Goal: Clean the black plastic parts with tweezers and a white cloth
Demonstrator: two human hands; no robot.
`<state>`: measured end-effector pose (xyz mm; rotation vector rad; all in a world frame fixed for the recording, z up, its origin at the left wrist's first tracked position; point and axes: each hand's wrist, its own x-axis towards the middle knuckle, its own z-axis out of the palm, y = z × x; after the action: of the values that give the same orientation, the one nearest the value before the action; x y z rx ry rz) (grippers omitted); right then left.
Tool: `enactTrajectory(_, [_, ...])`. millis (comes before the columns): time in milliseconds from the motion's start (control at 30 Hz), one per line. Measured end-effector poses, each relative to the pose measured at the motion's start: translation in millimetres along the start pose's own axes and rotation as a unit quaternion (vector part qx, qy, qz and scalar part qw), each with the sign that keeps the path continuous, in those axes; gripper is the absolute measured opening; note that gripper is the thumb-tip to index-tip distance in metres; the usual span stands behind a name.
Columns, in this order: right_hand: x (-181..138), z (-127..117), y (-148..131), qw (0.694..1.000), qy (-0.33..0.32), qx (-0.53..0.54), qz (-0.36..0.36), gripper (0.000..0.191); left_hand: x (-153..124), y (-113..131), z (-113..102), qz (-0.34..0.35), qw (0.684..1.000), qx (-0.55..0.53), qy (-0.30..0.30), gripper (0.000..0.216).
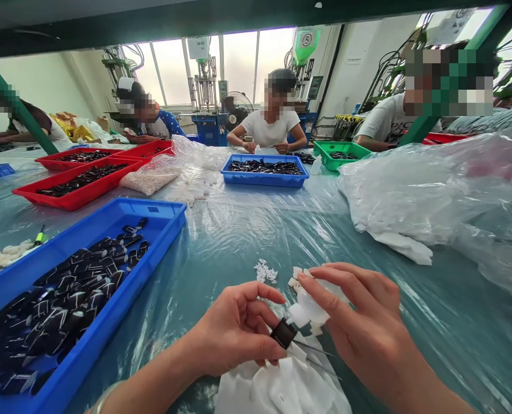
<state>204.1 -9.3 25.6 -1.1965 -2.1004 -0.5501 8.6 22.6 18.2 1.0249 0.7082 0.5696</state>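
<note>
My left hand (234, 330) is closed, pinching a small black plastic part (283, 333) between thumb and fingers. My right hand (359, 322) is closed on a small white piece (307, 310), held right beside the black part. Under both hands lies a heap of white pieces (281, 388) on the plastic-covered table. A few tiny white scraps (265, 271) lie just beyond my hands. A blue tray (109, 305) holding several black parts (66, 293) stands to my left.
Clear plastic bags (437, 190) with white material lie at right. Red trays (79, 192), another blue tray (264, 178) and a green tray (339, 149) hold black parts farther off. Three other people sit at the far side and one at the left.
</note>
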Motion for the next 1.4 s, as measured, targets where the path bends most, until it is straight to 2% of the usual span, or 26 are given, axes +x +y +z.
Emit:
enactTrajectory(433, [0.4, -2.6, -4.8, 1.0, 0.018, -0.014, -0.022, 0.035, 1.3, -3.4, -0.3, -0.017, 1.0, 0.02, -0.004, 0.048])
enactTrajectory(767, [-2.3, 3.3, -3.2, 0.999, 0.038, 0.014, 0.001, 0.035, -0.4, -0.8, 0.3, -0.017, 1.0, 0.018, -0.01, 0.046])
enactTrajectory(933, [1.4, -0.4, -1.7, 0.999, 0.018, 0.023, -0.025, 0.036, -2.1, -0.2, 0.8, -0.015, 1.0, 0.016, -0.014, 0.046])
enactTrajectory(1100, [2.0, -1.6, 0.2, 0.999, 0.028, 0.027, -0.036, 0.042, -2.6, 0.9, 0.0, -0.012, 1.0, 0.01, -0.016, 0.045])
enactTrajectory(1400, [1.2, -2.2, 3.4, 0.998, 0.011, 0.035, -0.057, 0.041, -2.2, -1.2, -1.2, -0.014, 1.0, -0.005, -0.022, 0.045])
